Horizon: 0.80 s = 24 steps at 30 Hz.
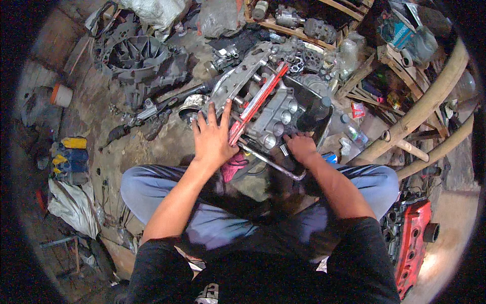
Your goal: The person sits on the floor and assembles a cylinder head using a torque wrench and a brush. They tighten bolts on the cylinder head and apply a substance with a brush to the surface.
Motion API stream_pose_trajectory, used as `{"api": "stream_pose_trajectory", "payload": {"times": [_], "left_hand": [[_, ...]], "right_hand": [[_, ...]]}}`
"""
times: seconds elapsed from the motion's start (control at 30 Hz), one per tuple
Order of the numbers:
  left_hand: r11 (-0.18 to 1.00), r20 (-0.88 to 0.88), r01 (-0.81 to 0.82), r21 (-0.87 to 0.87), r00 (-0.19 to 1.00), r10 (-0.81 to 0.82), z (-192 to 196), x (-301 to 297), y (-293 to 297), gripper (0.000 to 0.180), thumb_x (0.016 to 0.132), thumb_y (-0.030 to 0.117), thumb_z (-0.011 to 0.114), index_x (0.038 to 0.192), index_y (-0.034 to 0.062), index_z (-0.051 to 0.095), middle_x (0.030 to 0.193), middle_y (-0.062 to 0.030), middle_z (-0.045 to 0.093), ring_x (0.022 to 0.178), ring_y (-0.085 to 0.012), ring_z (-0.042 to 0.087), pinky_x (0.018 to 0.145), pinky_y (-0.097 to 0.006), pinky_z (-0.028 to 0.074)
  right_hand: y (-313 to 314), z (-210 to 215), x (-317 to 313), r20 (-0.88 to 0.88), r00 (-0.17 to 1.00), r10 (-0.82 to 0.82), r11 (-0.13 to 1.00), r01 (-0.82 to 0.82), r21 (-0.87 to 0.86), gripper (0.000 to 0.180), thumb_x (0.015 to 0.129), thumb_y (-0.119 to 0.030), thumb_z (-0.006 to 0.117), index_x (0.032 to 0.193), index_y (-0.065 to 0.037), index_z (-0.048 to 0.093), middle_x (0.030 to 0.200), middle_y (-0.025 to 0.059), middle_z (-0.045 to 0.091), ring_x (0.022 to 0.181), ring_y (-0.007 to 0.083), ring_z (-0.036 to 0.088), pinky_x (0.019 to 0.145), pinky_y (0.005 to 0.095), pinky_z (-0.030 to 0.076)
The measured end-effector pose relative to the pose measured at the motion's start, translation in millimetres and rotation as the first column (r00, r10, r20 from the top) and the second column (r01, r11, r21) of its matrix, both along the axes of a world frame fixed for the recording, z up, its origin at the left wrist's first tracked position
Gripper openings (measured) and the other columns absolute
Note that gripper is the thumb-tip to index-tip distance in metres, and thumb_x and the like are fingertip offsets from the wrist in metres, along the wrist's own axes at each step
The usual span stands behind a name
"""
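The fingers (pixel 210 115) of the left hand (pixel 212 139) lie spread and flat, pressing down on the near left edge of the grey engine casting (pixel 271 114) that sits on the dirt floor (pixel 147 147) right in front of the person's knees. They grip nothing; they only bear on the metal, beside the red bar (pixel 255 101) that runs diagonally across the top of the casting. The right hand (pixel 302 148) is curled at the casting's near right corner, touching it close to a small metal piece, but I cannot tell whether its fingers pinch anything.

A bent steel tube (pixel 271 163) passes under both hands along the casting's near side, and a pink rag (pixel 234 166) lies just below the left palm. A black cylinder (pixel 314 114) stands on the casting just above the right hand.

The risks look plain to me. The casting rests on uneven, oily ground, so a hard push from the flat left hand could rock it and slide the palm onto sharp edges or the red bar. The right hand's fingertips sit beside open bores; a slip there could drop a small part inside. Loose gear crowds the floor: a dark housing (pixel 139 58) toward the far left, and a red engine cover (pixel 415 238) by the right knee, easy to knock.
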State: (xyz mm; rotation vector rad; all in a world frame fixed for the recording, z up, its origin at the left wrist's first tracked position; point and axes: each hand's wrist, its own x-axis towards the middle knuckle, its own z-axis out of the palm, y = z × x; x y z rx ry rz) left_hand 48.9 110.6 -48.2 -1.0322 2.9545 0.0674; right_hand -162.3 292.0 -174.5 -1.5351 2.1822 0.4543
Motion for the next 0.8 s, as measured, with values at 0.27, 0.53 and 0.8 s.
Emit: {"api": "stream_pose_trajectory", "payload": {"times": [0.27, 0.53, 0.8], "left_hand": [[0.933, -0.107, 0.006, 0.359, 0.994, 0.035, -2.0, 11.5, -61.8, 0.126, 0.056, 0.035, 0.088, 0.16, 0.0232, 0.018, 0.149, -0.0325, 0.037, 0.128, -0.0525, 0.047, 0.108, -0.052, 0.044], [0.913, -0.212, 0.114, 0.392, 0.977, -0.031, -19.3, 14.3, -86.6, 0.124, 0.058, 0.031, 0.088, 0.16, 0.0229, 0.018, 0.146, -0.034, 0.04, 0.131, -0.0533, 0.045, 0.11, -0.052, 0.041], [0.928, -0.228, 0.088, 0.363, 0.974, -0.004, -12.7, 10.8, -80.6, 0.121, 0.062, 0.036, 0.084, 0.161, 0.0214, 0.016, 0.143, -0.032, 0.042, 0.128, -0.0508, 0.047, 0.11, -0.051, 0.04]], "right_hand": [[4.0, -4.6, -8.5, -0.034, 0.997, 0.065, 0.997, -0.066, -0.038, 0.026, 0.091, -0.014, 0.054, 0.11, -0.009, 0.071, 0.127, 0.014, 0.064, 0.123, 0.0311, 0.06, 0.11, 0.0552, 0.039], [1.4, 6.0, -8.8, 0.031, 1.0, -0.005, 0.999, 0.006, -0.036, 0.023, 0.089, -0.011, 0.054, 0.106, -0.01, 0.071, 0.108, 0.0151, 0.071, 0.112, 0.0323, 0.066, 0.111, 0.0535, 0.039], [12.0, 3.1, -13.9, 0.09, 0.995, 0.038, 0.998, -0.034, -0.045, 0.033, 0.084, -0.011, 0.06, 0.117, -0.009, 0.066, 0.109, 0.0178, 0.07, 0.11, 0.0344, 0.065, 0.11, 0.0548, 0.04]]}}
